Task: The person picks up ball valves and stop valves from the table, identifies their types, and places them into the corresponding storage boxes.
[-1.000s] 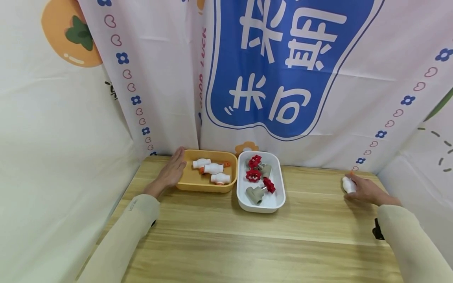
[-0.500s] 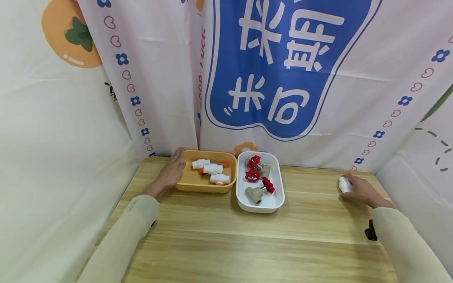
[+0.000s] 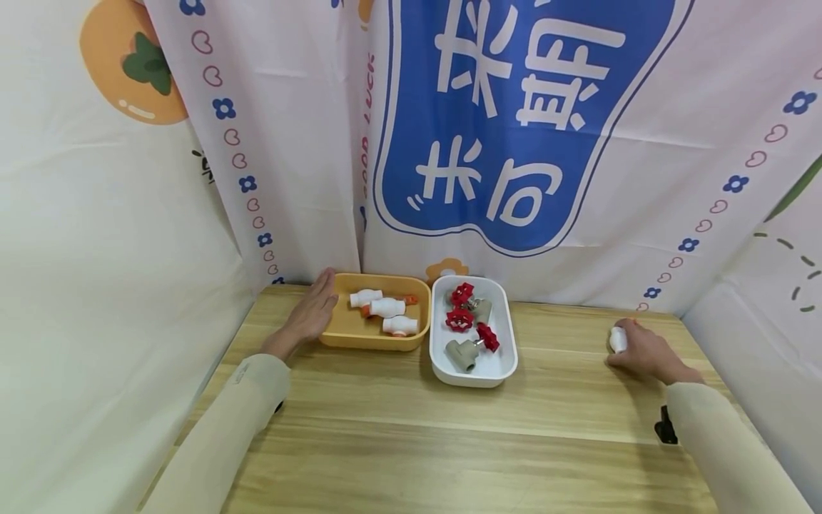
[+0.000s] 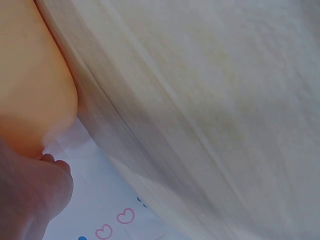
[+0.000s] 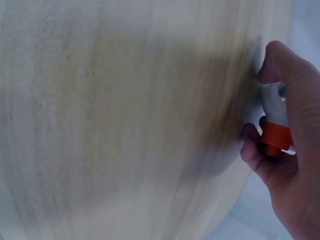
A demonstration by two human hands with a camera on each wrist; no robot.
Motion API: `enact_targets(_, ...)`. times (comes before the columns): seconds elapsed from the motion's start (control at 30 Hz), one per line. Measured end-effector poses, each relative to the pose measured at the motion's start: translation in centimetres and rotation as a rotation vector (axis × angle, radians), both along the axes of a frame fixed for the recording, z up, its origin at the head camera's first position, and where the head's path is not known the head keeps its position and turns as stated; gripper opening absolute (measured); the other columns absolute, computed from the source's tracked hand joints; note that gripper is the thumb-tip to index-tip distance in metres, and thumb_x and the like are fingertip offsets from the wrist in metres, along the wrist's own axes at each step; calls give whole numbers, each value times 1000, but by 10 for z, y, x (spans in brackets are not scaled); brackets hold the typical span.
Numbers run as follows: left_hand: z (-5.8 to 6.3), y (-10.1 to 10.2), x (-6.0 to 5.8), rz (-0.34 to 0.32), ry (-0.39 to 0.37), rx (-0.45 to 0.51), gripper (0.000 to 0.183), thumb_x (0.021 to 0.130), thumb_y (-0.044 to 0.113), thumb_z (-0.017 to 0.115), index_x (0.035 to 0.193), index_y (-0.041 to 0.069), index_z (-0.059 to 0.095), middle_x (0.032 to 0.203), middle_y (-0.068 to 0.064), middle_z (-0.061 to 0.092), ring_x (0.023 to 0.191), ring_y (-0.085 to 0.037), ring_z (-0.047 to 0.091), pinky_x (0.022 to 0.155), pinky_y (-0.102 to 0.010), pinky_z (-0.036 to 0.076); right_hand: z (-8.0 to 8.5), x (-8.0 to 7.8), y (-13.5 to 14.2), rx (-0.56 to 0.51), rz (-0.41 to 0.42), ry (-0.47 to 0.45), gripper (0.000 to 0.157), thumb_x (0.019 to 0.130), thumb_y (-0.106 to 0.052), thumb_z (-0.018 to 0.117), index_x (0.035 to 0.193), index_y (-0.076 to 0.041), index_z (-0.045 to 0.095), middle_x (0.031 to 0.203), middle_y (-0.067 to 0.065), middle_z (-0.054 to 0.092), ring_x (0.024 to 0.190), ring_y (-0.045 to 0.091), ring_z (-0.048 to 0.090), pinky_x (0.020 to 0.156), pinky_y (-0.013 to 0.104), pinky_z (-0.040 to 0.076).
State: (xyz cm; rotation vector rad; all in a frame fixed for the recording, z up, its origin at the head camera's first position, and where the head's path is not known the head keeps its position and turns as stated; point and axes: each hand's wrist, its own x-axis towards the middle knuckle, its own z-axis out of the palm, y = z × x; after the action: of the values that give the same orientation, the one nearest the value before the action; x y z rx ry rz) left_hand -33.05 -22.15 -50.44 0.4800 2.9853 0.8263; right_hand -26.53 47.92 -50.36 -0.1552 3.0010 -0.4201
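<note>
At the right of the table my right hand (image 3: 648, 353) grips a white ball valve (image 3: 618, 340) with thumb and fingers curled round it. The right wrist view shows the valve's orange part (image 5: 276, 135) between the fingers, low by the tabletop; the palm hides much of it. On the far left, my left hand (image 3: 310, 314) lies with straight fingers along the left end of a yellow tray (image 3: 369, 343). Several white ball valves (image 3: 387, 308) with orange handles lie inside that tray.
Right beside the yellow tray stands a white tray (image 3: 472, 380) with several grey valves (image 3: 462, 353) that have red handwheels (image 3: 459, 319). A printed curtain (image 3: 308, 178) hangs along the wooden table's (image 3: 449, 457) back edge, and white fabric walls flank both sides.
My right hand has shifted a little to the left with the ball valve in its grip. The left hand and both trays have stayed in place.
</note>
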Motion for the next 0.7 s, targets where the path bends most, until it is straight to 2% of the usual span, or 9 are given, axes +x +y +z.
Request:
enact_targets(0.3, 0, -1, -2, -7, 2, 1, 62, 116, 26, 19, 166, -5, -2, 177, -18, -7, 164, -37, -5, 133, -52, 1, -4, 3, 0, -25, -12, -14, 81, 83, -35, 83, 136, 8, 39, 95, 25, 62, 77, 32, 59, 65, 44, 53)
enact_targets(0.47, 0, -2, -2, -3, -12, 22, 62, 116, 22, 23, 167, -3, -2, 177, -17, -8, 164, -37, -5, 133, -52, 1, 2, 4, -7, -20, -28, 8, 83, 82, -37, 84, 138, 6, 40, 93, 23, 62, 74, 31, 58, 61, 39, 49)
enact_targets(0.7, 0, -1, -2, 2, -25, 6, 63, 116, 27, 20, 167, -2, -4, 177, -15, -10, 164, -36, -6, 133, -51, 0, 8, 6, -15, -7, -34, 43, 82, 82, -40, 82, 139, 3, 41, 90, 21, 62, 70, 29, 57, 55, 35, 43)
